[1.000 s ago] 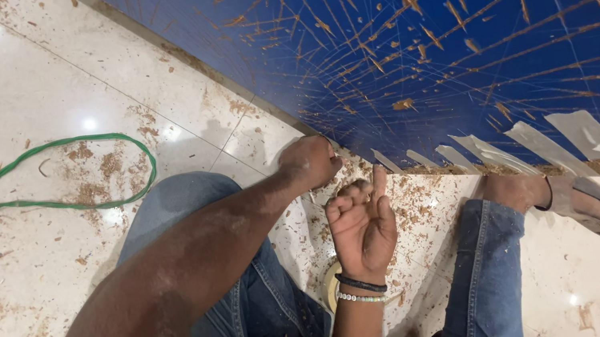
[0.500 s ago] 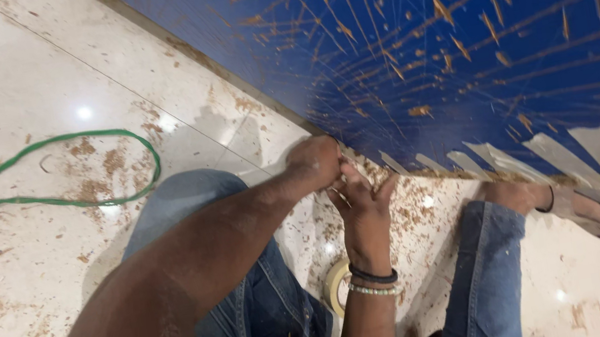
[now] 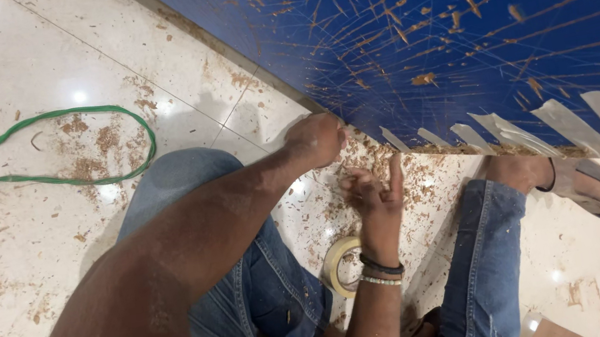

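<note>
The person sits on the glossy cream tiled floor point(image 3: 0, 72), legs in blue jeans, at the lower edge of a large dark blue panel scored with thin lines and strewn with wood chips point(image 3: 501, 13). The left hand point(image 3: 315, 140) is curled into a closed fist pressed against that edge, right at the corner; what its grip encloses cannot be told. The right hand point(image 3: 375, 188) hovers just beside it, palm up, fingers loosely spread and holding nothing visible.

A row of pale masking-tape strips point(image 3: 552, 122) already bridges the panel edge and floor to the right. A roll of beige masking tape point(image 3: 341, 266) lies on the floor between the knees, near the right wrist. A green cable point(image 3: 57, 124) loops well apart to the left.

The taping of the panel's edge looks partly done, with the corner now being handled. A further strip would call for a clean tear and firm pressing through the sawdust.
</note>
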Action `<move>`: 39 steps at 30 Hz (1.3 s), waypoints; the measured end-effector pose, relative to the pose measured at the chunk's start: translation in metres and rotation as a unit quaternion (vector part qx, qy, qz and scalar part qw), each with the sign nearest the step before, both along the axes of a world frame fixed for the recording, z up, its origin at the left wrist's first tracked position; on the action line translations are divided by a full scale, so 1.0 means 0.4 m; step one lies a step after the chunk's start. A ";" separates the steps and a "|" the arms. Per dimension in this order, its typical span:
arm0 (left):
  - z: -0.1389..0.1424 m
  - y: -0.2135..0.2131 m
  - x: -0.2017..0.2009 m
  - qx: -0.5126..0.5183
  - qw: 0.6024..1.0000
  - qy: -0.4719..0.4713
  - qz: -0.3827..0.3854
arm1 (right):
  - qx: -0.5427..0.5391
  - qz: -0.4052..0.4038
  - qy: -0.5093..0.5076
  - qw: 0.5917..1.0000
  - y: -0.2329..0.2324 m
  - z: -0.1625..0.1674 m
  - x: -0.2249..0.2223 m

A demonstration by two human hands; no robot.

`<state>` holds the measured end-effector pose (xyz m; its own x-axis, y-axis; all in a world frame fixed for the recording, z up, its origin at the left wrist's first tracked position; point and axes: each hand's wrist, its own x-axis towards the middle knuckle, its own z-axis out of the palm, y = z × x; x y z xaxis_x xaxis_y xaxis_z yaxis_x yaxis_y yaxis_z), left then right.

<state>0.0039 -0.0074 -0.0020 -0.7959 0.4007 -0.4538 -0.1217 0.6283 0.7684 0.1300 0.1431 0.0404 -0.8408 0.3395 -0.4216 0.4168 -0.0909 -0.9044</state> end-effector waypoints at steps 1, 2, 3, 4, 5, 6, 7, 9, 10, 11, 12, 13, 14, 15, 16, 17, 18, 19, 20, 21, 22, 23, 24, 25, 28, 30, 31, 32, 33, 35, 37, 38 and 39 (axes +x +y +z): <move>0.008 0.000 -0.001 0.005 1.000 -0.011 -0.004 | 0.104 0.003 -0.008 0.995 0.023 -0.009 0.003; 0.017 0.000 0.000 0.012 1.000 -0.025 -0.002 | 0.206 0.006 -0.015 0.978 0.053 -0.017 0.005; 0.027 0.000 0.003 0.017 0.999 -0.037 0.000 | 0.305 0.010 -0.021 0.952 0.083 -0.025 0.009; 0.037 0.000 0.002 0.023 0.999 -0.049 0.003 | 0.317 0.005 -0.019 0.948 0.111 -0.034 0.017; 0.045 -0.001 -0.003 0.020 0.999 -0.048 0.004 | 0.330 -0.001 -0.016 0.944 0.138 -0.044 0.024; 0.053 0.003 -0.001 0.019 0.999 -0.049 0.004 | 0.345 -0.006 -0.015 0.938 0.159 -0.053 0.034; 0.059 0.005 0.002 0.019 0.998 -0.056 0.004 | 0.346 -0.005 -0.016 0.938 0.172 -0.063 0.044; 0.065 0.004 0.006 0.003 0.999 -0.041 0.007 | 0.343 0.001 -0.014 0.939 0.178 -0.084 0.051; 0.065 -0.001 0.002 -0.008 0.999 -0.029 0.014 | 0.384 0.019 0.003 0.923 0.172 -0.095 0.045; 0.065 -0.006 -0.002 -0.011 1.000 -0.023 0.017 | 0.423 0.037 0.023 0.905 0.161 -0.105 0.033; 0.065 -0.009 -0.004 -0.015 1.000 -0.017 0.019 | 0.461 0.052 0.042 0.885 0.149 -0.112 0.021; 0.066 -0.011 -0.005 -0.017 1.000 -0.013 0.018 | 0.474 0.060 0.014 0.878 0.138 -0.117 0.006; 0.066 -0.012 -0.005 -0.021 0.999 -0.024 0.019 | 0.489 0.067 -0.016 0.870 0.126 -0.122 -0.012; 0.067 -0.013 -0.006 -0.025 0.999 -0.035 0.020 | 0.503 0.075 -0.046 0.860 0.120 -0.120 -0.026; 0.067 -0.013 -0.007 -0.028 0.998 -0.045 0.021 | 0.531 0.086 -0.019 0.843 0.120 -0.111 -0.031; 0.066 -0.012 -0.007 -0.031 0.999 -0.040 0.018 | 0.558 0.098 0.008 0.824 0.124 -0.100 -0.034; 0.064 -0.011 -0.007 -0.034 0.999 -0.035 0.016 | 0.583 0.111 0.035 0.804 0.129 -0.090 -0.038; 0.062 -0.009 -0.007 -0.037 0.999 -0.030 0.014 | 0.570 0.104 0.039 0.814 0.134 -0.081 -0.039; 0.058 -0.005 -0.006 -0.027 0.999 -0.033 0.010 | 0.556 0.097 0.041 0.825 0.141 -0.070 -0.038; 0.053 0.000 -0.004 -0.017 0.999 -0.037 0.007 | 0.541 0.090 0.042 0.835 0.145 -0.062 -0.037; 0.048 0.005 0.000 -0.008 0.999 -0.042 0.004 | 0.447 0.087 0.086 0.886 0.142 -0.060 -0.032; 0.042 0.011 0.008 0.030 0.998 -0.050 -0.024 | 0.347 0.082 0.127 0.926 0.138 -0.059 -0.029; 0.037 0.018 0.013 0.068 0.995 -0.056 -0.053 | 0.242 0.072 0.168 0.953 0.131 -0.060 -0.026; 0.032 0.024 0.018 0.103 0.989 -0.062 -0.083 | 0.221 0.075 0.172 0.957 0.120 -0.063 -0.024; 0.018 0.035 0.025 0.173 0.969 -0.153 -0.092 | 0.174 0.081 0.159 0.968 0.090 -0.064 -0.022; 0.009 0.034 0.019 0.178 0.967 -0.163 -0.084 | 0.166 0.072 0.120 0.976 0.075 -0.060 -0.025; 0.006 0.032 0.015 0.182 0.966 -0.168 -0.078 | 0.182 0.086 0.124 0.972 0.070 -0.058 -0.026; 0.003 0.031 0.011 0.186 0.967 -0.157 -0.074 | 0.198 0.099 0.129 0.967 0.064 -0.056 -0.025; 0.001 0.030 0.008 0.190 0.968 -0.146 -0.072 | 0.215 0.111 0.132 0.961 0.060 -0.055 -0.024; 0.000 0.030 0.006 0.201 0.967 -0.144 -0.062 | 0.221 0.099 0.120 0.963 0.056 -0.059 -0.023; 0.001 0.030 0.003 0.210 0.964 -0.156 -0.048 | 0.122 0.056 0.109 0.985 0.058 -0.067 -0.024; 0.002 0.031 0.002 0.209 0.965 -0.156 -0.039 | 0.019 0.020 0.105 0.994 0.063 -0.073 -0.028; 0.003 0.033 0.001 0.207 0.966 -0.155 -0.030 | -0.084 -0.015 0.100 0.991 0.069 -0.078 -0.034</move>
<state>0.0044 0.0057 -0.0007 -0.6179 0.6398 -0.4570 -0.3590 0.2876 0.8879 0.1163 0.1708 0.0094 -0.9038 0.3051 -0.3000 0.2249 -0.2577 -0.9397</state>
